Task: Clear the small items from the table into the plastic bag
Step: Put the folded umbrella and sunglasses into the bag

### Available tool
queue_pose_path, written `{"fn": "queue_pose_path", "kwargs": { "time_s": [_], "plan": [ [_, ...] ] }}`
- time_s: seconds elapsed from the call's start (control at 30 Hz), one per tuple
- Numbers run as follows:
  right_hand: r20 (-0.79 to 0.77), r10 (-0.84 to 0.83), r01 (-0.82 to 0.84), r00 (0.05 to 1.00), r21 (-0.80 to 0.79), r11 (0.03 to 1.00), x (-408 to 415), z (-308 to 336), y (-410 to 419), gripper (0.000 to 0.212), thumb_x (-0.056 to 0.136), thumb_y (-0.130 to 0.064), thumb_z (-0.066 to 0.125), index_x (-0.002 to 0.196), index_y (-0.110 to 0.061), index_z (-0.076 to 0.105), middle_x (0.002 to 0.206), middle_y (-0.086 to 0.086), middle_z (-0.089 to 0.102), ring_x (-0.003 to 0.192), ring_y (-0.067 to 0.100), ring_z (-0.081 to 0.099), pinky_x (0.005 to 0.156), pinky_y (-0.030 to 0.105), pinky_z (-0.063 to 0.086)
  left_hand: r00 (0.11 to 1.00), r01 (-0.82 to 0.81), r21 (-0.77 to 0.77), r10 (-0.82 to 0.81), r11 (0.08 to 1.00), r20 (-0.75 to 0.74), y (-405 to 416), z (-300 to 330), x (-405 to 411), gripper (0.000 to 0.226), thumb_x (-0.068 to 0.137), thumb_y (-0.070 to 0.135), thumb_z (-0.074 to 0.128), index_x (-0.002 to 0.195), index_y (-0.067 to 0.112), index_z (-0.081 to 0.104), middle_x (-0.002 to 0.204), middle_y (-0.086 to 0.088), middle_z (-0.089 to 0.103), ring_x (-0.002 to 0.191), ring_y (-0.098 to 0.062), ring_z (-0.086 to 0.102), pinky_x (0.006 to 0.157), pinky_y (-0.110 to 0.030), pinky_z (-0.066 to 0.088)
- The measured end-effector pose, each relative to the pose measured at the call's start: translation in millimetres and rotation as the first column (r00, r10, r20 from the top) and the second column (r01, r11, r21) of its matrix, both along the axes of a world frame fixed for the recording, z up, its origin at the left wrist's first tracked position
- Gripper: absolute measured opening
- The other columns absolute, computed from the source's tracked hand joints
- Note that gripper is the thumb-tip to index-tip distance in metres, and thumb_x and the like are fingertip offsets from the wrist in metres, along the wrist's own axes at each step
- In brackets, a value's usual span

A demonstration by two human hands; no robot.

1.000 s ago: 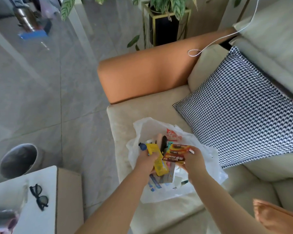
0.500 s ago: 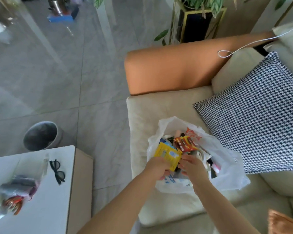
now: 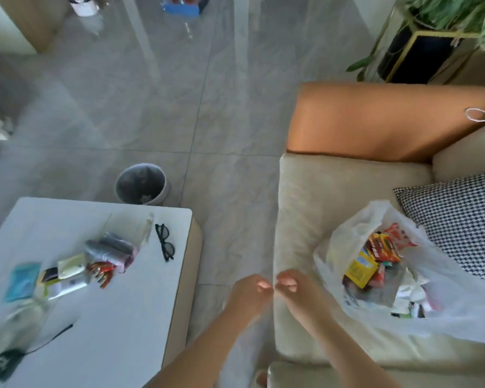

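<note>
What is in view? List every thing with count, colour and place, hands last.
plastic bag: one, white, open on the sofa, packets inside
yellow packet: one, in the bag
table: one, white, lower left
small items: a blurred mixed pile, on the table
glasses: one, black, table's right edge
bin: one, grey, on the floor
sofa: one, cream, orange arm
cushion: one, black-and-white, on the sofa
plant: one, green, upper right
left hand, right hand: empty, between table and sofa
</note>
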State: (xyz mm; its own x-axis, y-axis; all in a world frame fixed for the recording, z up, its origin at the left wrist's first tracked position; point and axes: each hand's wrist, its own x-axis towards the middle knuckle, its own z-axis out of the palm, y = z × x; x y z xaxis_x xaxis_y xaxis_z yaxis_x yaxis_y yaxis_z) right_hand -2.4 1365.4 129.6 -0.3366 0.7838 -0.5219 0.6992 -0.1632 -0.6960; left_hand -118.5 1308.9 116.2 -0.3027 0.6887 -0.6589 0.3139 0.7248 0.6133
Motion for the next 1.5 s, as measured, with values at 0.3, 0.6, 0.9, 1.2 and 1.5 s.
{"fn": "queue_pose_path", "kwargs": {
  "time_s": [0.3, 0.6, 0.9, 1.2, 1.5],
  "plan": [
    [0.107, 0.268, -0.27, 0.957, 0.001, 0.963, -141.6, -29.6, -70.3, 0.019, 0.085, -0.015, 0.059, 0.08, -0.033, 0.053, 0.09, -0.008, 0.063, 0.09, 0.012, 0.062, 0.077, 0.02, 0.042, 0.978, -0.203, -0.069, 0.2, 0.977, -0.054, -111.5, -28.8, -136.0, 0.024, 0.091, 0.037, 0.048, 0.105, 0.027, 0.064, 0.106, 0.002, 0.07, 0.1, -0.017, 0.064, 0.088, -0.029, 0.051],
    [0.148, 0.425, -0.424, 0.893, -0.039, 0.905, -273.0, -73.6, -112.5, 0.019, 0.089, -0.019, 0.055, 0.106, -0.017, 0.062, 0.104, -0.005, 0.066, 0.1, 0.014, 0.062, 0.083, 0.023, 0.045, 0.929, -0.364, -0.138, 0.35, 0.921, -0.118, -180.6, -67.6, -246.3, 0.028, 0.093, 0.037, 0.046, 0.111, 0.023, 0.062, 0.113, 0.002, 0.068, 0.1, -0.016, 0.065, 0.091, -0.031, 0.053],
    [0.211, 0.577, -0.572, 0.789, -0.091, 0.815, -365.7, -141.9, -87.3, 0.026, 0.093, -0.021, 0.05, 0.117, -0.014, 0.057, 0.121, -0.002, 0.062, 0.112, 0.016, 0.057, 0.09, 0.024, 0.042, 0.853, -0.523, -0.169, 0.511, 0.836, -0.111, -172.2, -121.9, -316.4, 0.028, 0.094, 0.034, 0.046, 0.115, 0.021, 0.061, 0.118, 0.002, 0.067, 0.104, -0.016, 0.064, 0.095, -0.033, 0.052],
    [0.458, 0.515, -0.601, 0.724, 0.053, 0.798, -407.4, -221.5, -33.9, 0.038, 0.088, -0.02, 0.056, 0.124, -0.01, 0.051, 0.122, 0.013, 0.053, 0.114, 0.03, 0.051, 0.091, 0.038, 0.046, 0.694, -0.72, -0.128, 0.701, 0.682, -0.168, -125.3, -178.9, -391.2, 0.033, 0.094, 0.018, 0.05, 0.125, 0.01, 0.053, 0.125, -0.01, 0.061, 0.11, -0.022, 0.056, 0.085, -0.028, 0.045],
    [0.472, 0.446, -0.547, 0.76, 0.095, 0.832, -413.0, -267.1, -23.4, 0.051, 0.082, -0.018, 0.066, 0.126, -0.008, 0.041, 0.122, 0.015, 0.044, 0.099, 0.034, 0.057, 0.078, 0.039, 0.049, 0.575, -0.818, -0.159, 0.784, 0.552, -0.236, -92.5, -225.2, -424.8, 0.068, 0.092, 0.015, 0.048, 0.148, 0.021, 0.008, 0.129, -0.019, 0.045, 0.111, -0.036, 0.05, 0.087, -0.045, 0.047]
  ]
}}
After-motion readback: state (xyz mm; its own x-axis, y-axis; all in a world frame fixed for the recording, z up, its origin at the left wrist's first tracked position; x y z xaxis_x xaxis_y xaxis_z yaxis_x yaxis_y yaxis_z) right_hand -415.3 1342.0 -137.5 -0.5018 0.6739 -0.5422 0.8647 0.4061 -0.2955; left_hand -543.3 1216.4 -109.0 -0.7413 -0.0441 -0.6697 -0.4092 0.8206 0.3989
